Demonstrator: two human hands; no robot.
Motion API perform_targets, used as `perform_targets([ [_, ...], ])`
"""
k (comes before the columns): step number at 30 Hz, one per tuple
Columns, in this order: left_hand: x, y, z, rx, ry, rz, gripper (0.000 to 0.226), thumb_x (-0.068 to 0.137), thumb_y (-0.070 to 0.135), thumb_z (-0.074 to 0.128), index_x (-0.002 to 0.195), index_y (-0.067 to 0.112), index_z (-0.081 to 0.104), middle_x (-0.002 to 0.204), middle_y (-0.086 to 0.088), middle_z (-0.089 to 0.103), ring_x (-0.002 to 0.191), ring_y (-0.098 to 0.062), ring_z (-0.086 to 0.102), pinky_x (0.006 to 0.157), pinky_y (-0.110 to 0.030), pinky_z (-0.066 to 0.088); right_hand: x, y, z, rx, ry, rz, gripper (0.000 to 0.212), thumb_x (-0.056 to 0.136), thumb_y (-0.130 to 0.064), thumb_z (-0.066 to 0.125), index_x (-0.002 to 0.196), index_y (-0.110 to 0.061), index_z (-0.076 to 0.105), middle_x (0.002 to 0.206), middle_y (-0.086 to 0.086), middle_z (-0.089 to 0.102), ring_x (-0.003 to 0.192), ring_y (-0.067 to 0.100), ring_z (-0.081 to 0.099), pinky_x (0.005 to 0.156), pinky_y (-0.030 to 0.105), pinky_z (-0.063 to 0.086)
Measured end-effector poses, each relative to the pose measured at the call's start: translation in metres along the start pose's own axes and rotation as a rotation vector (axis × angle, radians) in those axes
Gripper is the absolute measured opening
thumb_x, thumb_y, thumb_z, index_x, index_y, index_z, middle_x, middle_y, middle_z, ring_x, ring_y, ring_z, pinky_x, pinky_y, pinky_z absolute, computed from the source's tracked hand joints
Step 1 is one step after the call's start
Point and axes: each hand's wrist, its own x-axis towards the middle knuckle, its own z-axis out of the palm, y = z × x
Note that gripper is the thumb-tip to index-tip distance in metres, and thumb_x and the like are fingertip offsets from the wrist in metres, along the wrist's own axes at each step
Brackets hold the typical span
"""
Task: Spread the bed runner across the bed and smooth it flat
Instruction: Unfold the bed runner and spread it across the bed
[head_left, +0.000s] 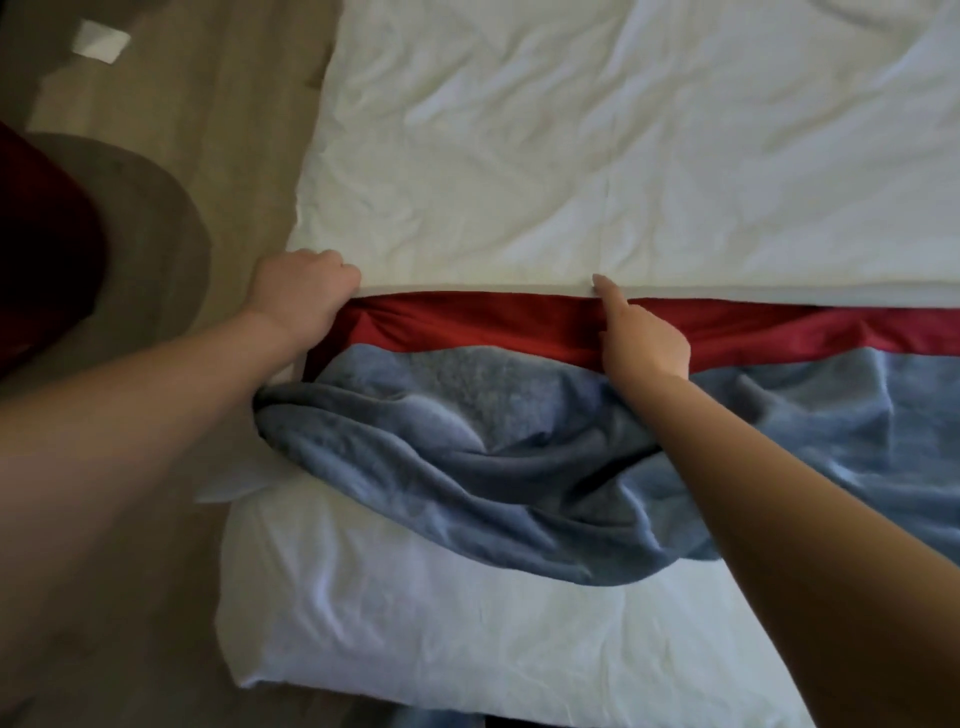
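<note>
Left forearm (119, 441) and right forearm (779, 519) reach in over the bed (571, 156); left hand (306, 296) curls tight round the bed runner's (467, 467) red far hem at the bed's left side, right hand (641, 338) pinches the same hem further along, forefinger straight. Runner lies crosswise, grey-blue body bunched in folds. Risk: an uneven pull skews the hem, or slack slides toward the floor (234, 130).

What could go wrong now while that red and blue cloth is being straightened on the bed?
The bed runner lies bunched in deep folds near the person; tugging only its far edge, where the left hand grips and the right hand rests, may leave them in. Its left end sits at the side of the bed and could slip off.
</note>
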Motion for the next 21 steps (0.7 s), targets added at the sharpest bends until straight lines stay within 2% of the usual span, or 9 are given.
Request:
perform_targets([
  [2,0.017,-0.009,-0.002,0.030,0.011,0.038,0.016,0.085,-0.001,0.051,0.097,0.005,0.059,0.096,-0.016,0.058,0.087,-0.037,0.060,0.058,-0.034,0.038,0.013,-0.012,-0.001,-0.008,0.005,0.005,0.051,0.094,-0.007,0.041,0.140,-0.026,0.030,0.089,0.008,0.061,0.068,0.027,0.051,0.056,0.032,0.035],
  [4,0.032,-0.015,-0.004,0.042,0.023,0.047,0.018,0.086,-0.001,0.050,0.099,0.005,0.060,0.098,-0.017,0.059,0.091,-0.037,0.060,0.062,-0.034,0.039,0.023,-0.022,-0.001,0.002,0.027,0.026,0.034,0.093,-0.007,0.043,0.125,-0.017,0.042,0.080,0.008,0.059,0.064,0.027,0.047,0.053,0.030,0.031],
  [6,0.046,-0.020,-0.005,0.036,0.043,0.033,0.019,0.086,-0.001,0.049,0.100,0.003,0.061,0.099,-0.019,0.061,0.094,-0.038,0.060,0.065,-0.034,0.041,0.032,-0.028,-0.001,0.041,0.063,0.062,0.025,0.093,-0.006,0.041,0.116,-0.014,0.045,0.078,0.009,0.058,0.062,0.026,0.045,0.051,0.030,0.029],
  [10,0.062,-0.022,-0.005,0.012,0.023,-0.054,0.022,0.086,-0.002,0.049,0.102,0.003,0.063,0.103,-0.020,0.063,0.099,-0.039,0.060,0.070,-0.035,0.043,0.045,-0.033,-0.002,0.150,0.156,0.139,0.025,0.094,-0.009,0.036,0.113,-0.016,0.050,0.075,0.002,0.048,0.065,0.026,0.044,0.055,0.031,0.029],
  [13,0.061,-0.016,-0.002,-0.054,0.014,-0.099,0.022,0.086,0.000,0.047,0.103,0.002,0.061,0.106,-0.019,0.062,0.100,-0.039,0.058,0.071,-0.036,0.043,0.048,-0.036,0.001,0.175,0.143,0.127,0.020,0.098,-0.018,0.036,0.111,-0.014,0.050,0.076,0.002,0.049,0.067,0.027,0.046,0.055,0.032,0.031],
  [17,0.060,-0.006,-0.004,-0.139,0.091,-0.042,0.020,0.086,0.006,0.047,0.103,0.009,0.058,0.104,-0.014,0.060,0.098,-0.037,0.056,0.067,-0.038,0.039,0.053,-0.040,0.004,0.194,0.155,0.097,0.022,0.099,-0.024,0.036,0.114,-0.015,0.050,0.083,0.007,0.058,0.069,0.027,0.046,0.058,0.033,0.034],
  [21,0.066,-0.002,-0.009,-0.187,0.115,-0.013,0.026,0.080,0.002,0.048,0.102,0.011,0.059,0.100,-0.011,0.061,0.093,-0.034,0.056,0.065,-0.038,0.040,0.063,-0.049,0.003,0.219,0.156,0.089,0.022,0.098,-0.021,0.035,0.106,-0.013,0.054,0.092,0.012,0.064,0.075,0.030,0.051,0.061,0.033,0.035],
])
